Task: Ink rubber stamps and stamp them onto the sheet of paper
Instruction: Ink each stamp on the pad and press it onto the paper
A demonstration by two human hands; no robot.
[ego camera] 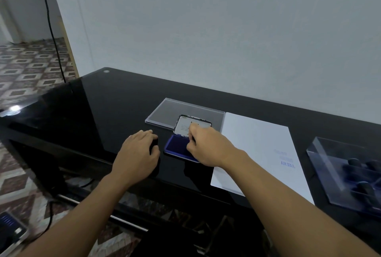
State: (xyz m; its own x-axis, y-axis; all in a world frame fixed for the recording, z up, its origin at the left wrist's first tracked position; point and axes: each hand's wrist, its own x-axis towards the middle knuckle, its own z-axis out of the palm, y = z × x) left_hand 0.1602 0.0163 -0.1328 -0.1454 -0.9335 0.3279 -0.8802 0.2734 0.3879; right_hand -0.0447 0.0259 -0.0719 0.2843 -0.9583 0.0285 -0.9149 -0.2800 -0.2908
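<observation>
An open blue ink pad [175, 147] lies on the black glass table [103, 108], its lid [185, 124] standing up behind it. My right hand [208, 147] hovers over the pad, fingers curled and pinching a small rubber stamp that the hand almost wholly hides. My left hand [138, 153] rests on the table just left of the pad with relaxed fingers. To the right of the pad lies the white sheet of paper [253, 143], with faint blue prints and "AIR MAIL" [287, 164] near its right edge.
A flat clear plastic lid [165, 112] lies behind the ink pad. At the far right stands a clear box [321, 153] holding several dark stamps. The table's front edge runs just below my wrists, and a black cable hangs at the left.
</observation>
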